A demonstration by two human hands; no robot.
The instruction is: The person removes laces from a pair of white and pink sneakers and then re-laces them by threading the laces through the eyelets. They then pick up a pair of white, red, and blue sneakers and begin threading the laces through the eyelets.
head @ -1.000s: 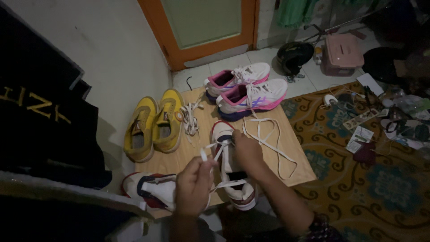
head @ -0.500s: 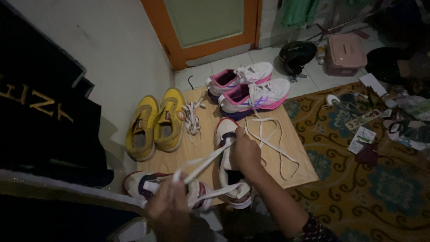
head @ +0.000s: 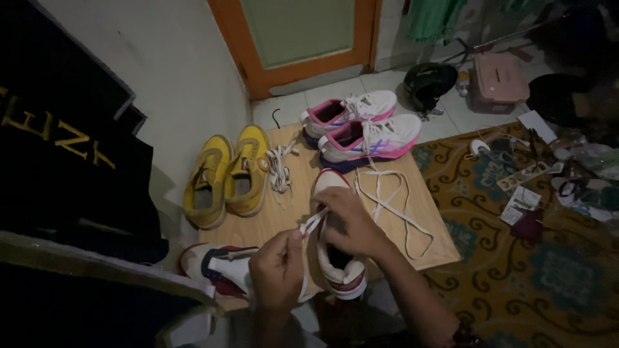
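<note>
A brown patterned rug [head: 516, 270] lay beside a wooden board [head: 284, 216]. On the board sat yellow shoes [head: 225, 177], pink and white sneakers [head: 364, 125], and a white shoe with red trim [head: 335, 245]. The right hand [head: 348, 222] pressed on that shoe. The left hand [head: 277, 270] pinched its white lace [head: 311, 224] tight. A loose lace [head: 393, 203] lay nearby

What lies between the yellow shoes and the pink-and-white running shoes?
A bundle of loose white laces on the wooden board, between yellow shoes and running shoes, head view.
</note>
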